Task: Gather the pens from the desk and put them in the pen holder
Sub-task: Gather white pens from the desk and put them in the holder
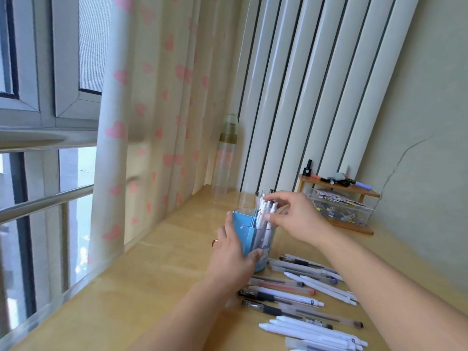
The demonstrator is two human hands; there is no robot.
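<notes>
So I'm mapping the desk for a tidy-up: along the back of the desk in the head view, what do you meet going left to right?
Heart-print curtain → clear bottle → blue pen holder, gripped by the left hand → right hand at the pens in it → small wooden shelf.

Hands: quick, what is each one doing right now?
Left hand: holds the pen holder steady.
Right hand: fingers on the pens standing in the holder.

The pen holder [255, 239] — a clear cup with a blue insert — stands upright on the wooden worktop [152, 274], several white pens [266, 211] standing in it, tips poking above the rim. Just beside it, more pens [298, 297] — white, clear, black-gripped — lie flat in loose rows.
</notes>
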